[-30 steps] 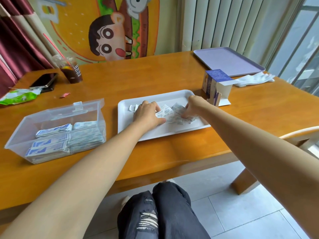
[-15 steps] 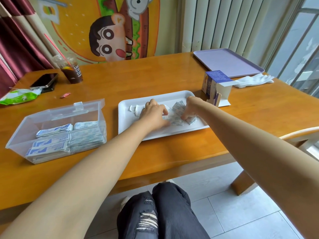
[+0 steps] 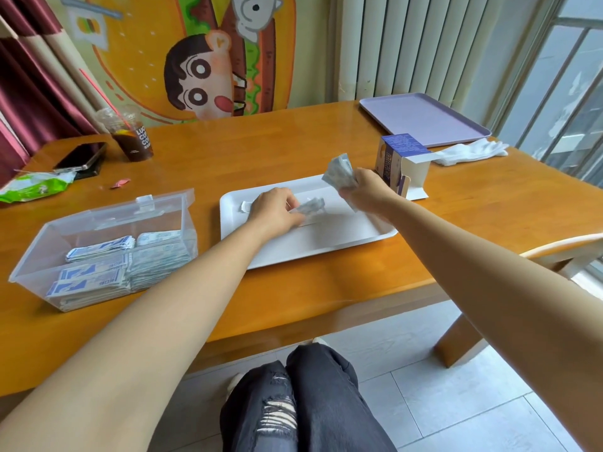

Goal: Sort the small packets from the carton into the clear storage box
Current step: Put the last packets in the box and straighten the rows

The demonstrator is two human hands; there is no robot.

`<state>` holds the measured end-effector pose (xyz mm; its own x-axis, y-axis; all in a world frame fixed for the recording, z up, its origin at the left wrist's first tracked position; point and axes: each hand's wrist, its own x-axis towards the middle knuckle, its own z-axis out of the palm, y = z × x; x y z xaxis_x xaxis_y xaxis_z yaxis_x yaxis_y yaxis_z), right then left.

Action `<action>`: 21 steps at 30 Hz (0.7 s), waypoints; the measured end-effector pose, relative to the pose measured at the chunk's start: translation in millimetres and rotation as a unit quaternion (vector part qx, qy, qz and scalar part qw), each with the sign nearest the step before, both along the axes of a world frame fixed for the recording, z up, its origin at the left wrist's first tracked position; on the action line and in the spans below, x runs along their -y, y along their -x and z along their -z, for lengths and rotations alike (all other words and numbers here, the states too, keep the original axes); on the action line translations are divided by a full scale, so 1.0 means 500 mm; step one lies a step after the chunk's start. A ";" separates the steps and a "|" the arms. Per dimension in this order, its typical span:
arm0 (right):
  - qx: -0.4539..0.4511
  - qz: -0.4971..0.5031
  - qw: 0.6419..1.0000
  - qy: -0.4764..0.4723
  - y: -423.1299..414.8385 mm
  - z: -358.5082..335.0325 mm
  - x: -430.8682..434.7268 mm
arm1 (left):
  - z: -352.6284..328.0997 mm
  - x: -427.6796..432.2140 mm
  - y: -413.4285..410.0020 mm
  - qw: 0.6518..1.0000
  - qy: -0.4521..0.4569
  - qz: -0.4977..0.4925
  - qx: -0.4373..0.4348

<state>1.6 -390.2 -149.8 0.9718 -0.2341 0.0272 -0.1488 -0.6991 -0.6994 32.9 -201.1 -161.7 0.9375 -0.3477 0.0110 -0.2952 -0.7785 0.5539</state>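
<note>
Silvery packets [image 3: 339, 172] sit clutched in the right hand [image 3: 365, 189] above the tray's [image 3: 326, 249] far edge; left hand [image 3: 274, 210] pinches loose packets [image 3: 311, 206]; align both bunches before boxing.

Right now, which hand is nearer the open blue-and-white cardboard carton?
Right. The right hand, gripping a bunch of small packets, is just beside the blue-and-white carton; the left hand pinches loose packets on the white plastic tray, farther off.
</note>
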 end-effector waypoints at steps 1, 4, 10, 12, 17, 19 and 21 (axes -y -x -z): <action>0.006 -0.033 0.999 -0.019 0.009 -0.007 -0.001 | -0.002 -0.005 -0.002 1.000 0.014 -0.004 -0.011; -0.035 -0.168 0.985 -0.014 0.029 -0.010 -0.009 | -0.002 -0.019 -0.004 0.998 0.053 -0.007 -0.045; -0.063 -0.273 0.934 0.220 0.049 0.008 -0.052 | -0.020 -0.035 0.006 0.991 0.066 0.002 -0.114; -0.035 -0.286 0.926 0.245 0.046 0.008 -0.066 | -0.028 -0.035 0.018 0.989 0.063 0.000 -0.134; 0.006 -0.260 0.931 0.256 0.048 0.020 -0.090 | -0.027 -0.029 0.050 0.993 -0.014 0.028 -0.110; 0.009 -0.237 0.947 0.217 0.051 0.021 -0.084 | -0.023 -0.024 0.058 0.992 -0.034 0.055 -0.108; -0.001 -0.206 0.964 0.167 0.054 0.019 -0.071 | -0.017 -0.025 0.059 0.989 -0.059 0.084 -0.106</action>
